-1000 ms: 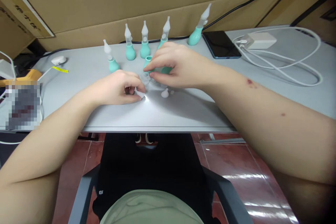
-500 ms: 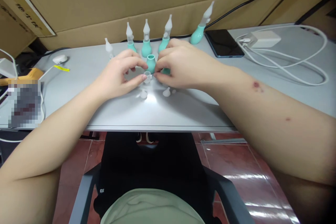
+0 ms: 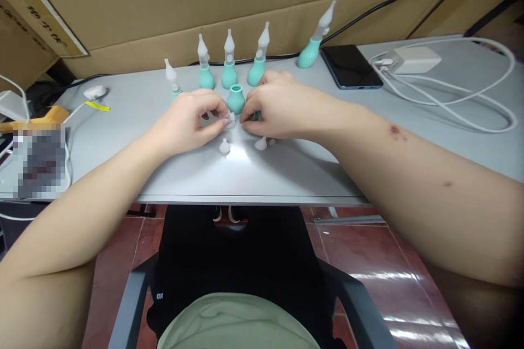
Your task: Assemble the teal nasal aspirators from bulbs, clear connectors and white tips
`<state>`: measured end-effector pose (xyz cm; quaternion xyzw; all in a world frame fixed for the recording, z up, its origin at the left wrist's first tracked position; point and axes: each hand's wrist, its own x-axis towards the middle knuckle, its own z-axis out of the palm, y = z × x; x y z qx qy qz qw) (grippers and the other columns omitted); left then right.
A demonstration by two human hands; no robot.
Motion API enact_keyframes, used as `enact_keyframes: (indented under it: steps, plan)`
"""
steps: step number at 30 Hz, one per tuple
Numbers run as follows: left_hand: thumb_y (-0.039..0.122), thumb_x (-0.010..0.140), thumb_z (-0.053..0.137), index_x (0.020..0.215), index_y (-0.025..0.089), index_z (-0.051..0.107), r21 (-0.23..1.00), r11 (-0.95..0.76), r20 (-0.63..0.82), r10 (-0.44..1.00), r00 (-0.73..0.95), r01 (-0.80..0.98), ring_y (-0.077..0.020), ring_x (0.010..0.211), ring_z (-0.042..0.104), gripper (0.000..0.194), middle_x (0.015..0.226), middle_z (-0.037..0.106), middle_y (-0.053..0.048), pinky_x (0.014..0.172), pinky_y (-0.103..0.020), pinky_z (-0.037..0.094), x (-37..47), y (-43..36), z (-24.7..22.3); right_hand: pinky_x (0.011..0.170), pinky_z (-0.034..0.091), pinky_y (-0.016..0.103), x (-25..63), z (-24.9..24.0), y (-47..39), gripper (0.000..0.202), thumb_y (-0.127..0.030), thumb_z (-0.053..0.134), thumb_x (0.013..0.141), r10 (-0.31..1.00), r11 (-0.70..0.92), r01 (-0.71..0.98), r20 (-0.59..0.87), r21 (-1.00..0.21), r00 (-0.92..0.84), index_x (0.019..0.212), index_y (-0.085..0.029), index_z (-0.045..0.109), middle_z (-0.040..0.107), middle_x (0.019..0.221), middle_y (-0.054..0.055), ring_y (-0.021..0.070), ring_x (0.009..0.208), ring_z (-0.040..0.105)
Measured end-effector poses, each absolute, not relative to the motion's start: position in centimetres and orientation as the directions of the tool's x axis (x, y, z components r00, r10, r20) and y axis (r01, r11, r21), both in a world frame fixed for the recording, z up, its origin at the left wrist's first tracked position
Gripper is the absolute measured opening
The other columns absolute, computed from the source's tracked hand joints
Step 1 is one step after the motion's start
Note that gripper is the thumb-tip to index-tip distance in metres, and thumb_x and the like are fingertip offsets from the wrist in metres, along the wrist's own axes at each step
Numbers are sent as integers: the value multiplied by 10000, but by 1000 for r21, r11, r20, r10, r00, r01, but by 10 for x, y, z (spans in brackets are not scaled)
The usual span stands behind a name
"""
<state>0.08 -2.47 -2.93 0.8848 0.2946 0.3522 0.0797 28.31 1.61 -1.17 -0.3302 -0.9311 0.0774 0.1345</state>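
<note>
A small clear plastic piece (image 3: 231,119) is pinched between the thumb and index finger of my left hand (image 3: 192,117). Just behind it stands a teal bulb with an open top (image 3: 236,100). My right hand (image 3: 272,102) is to the right of that bulb, thumb and fingertips close together; whatever they may hold is too small to make out. Another teal part is mostly hidden under that hand. Nearer the front edge lie a white cone-shaped tip (image 3: 225,146) and a second white tip (image 3: 261,143) with a tiny white piece (image 3: 272,142) beside it.
Several teal bulbs with clear necks and white tips stand at the back, one of them (image 3: 229,74) in the middle. A leaning one (image 3: 310,54) is by a black phone (image 3: 351,67). A charger (image 3: 416,60) with white cable lies right; an orange object (image 3: 55,115) left.
My left fingers have closed over the clear piece and tilted it. My right hand has shifted slightly away from the open bulb.
</note>
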Motion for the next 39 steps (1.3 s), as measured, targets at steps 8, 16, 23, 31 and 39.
enact_keyframes:
  steps: [8, 16, 23, 31, 39]
  plan:
    - [235, 1042, 807, 1019, 206, 863, 459, -790, 595, 612, 521, 406, -203, 873, 836, 67, 1019, 897, -75, 798, -345, 696, 4, -31, -27, 1099, 450, 575, 280, -8, 14, 212, -67, 838, 959, 658, 748, 605, 177, -275, -732, 852, -245, 879, 835, 866, 83, 389, 1179, 621]
    - [232, 1008, 823, 989, 215, 825, 728, -644, 537, 750, 387, 237, -191, 799, 847, 26, 937, 843, -42, 714, -308, 689, 5, -27, -30, 1074, 599, 509, 283, 13, 2, 187, -87, 824, 1009, 699, 703, 520, 338, -484, -630, 912, -245, 808, 905, 1048, 81, 327, 1095, 781]
    - [295, 1025, 956, 1003, 204, 791, 866, -488, 426, 833, 353, 108, -208, 865, 885, 190, 1000, 800, -42, 811, -372, 831, 11, -27, -26, 1072, 708, 525, 279, 2, 1, 78, -275, 854, 1044, 620, 725, 185, 511, -664, -596, 965, -269, 852, 919, 1066, 64, 302, 1032, 839]
    - [339, 1056, 992, 1069, 209, 775, 914, -403, 363, 860, 358, 40, -220, 828, 903, 253, 963, 805, -30, 765, -371, 839, 10, -32, -23, 1013, 682, 534, 277, -8, 9, 84, -336, 871, 1038, 579, 744, 88, 574, -662, -578, 964, -299, 858, 899, 1043, 64, 294, 999, 811]
    - [328, 1002, 1036, 1078, 217, 762, 941, -330, 277, 874, 399, 68, -230, 806, 915, 305, 927, 842, -23, 757, -360, 844, 8, -35, -16, 994, 723, 504, 276, -13, 15, 253, -480, 1037, 1072, 577, 695, 6, 554, -719, -601, 1001, -292, 883, 909, 1070, 72, 290, 996, 798]
